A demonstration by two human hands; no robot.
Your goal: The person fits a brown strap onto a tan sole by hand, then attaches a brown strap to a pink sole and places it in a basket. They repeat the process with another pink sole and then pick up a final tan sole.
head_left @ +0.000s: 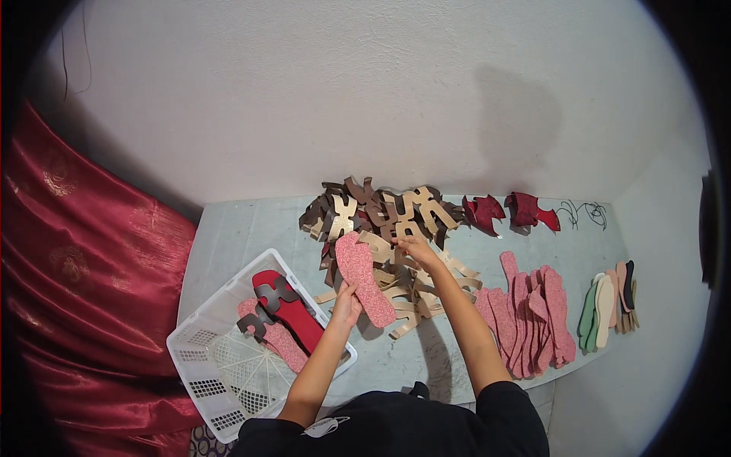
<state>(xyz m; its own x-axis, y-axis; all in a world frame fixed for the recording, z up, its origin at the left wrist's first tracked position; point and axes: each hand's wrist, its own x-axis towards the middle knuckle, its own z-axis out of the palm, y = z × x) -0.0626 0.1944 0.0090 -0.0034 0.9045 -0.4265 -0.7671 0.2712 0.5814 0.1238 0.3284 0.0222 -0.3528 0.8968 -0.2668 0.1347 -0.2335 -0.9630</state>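
My left hand grips a pink speckled sole by its left edge, tilted above the table. Just right of the sole's upper end, my right hand has its fingers pinched together at a beige strap piece; whether it holds that piece is hard to make out. Behind and beneath the hands lies a heap of brown, black and beige cut straps. Left of my left hand, a white basket holds a red sole and a pink sole, each with a dark strap across it.
Several pink soles are piled on the table to the right. Beyond them lie green, cream and black soles. Dark red pieces and black cords rest near the wall. A red curtain hangs at the left.
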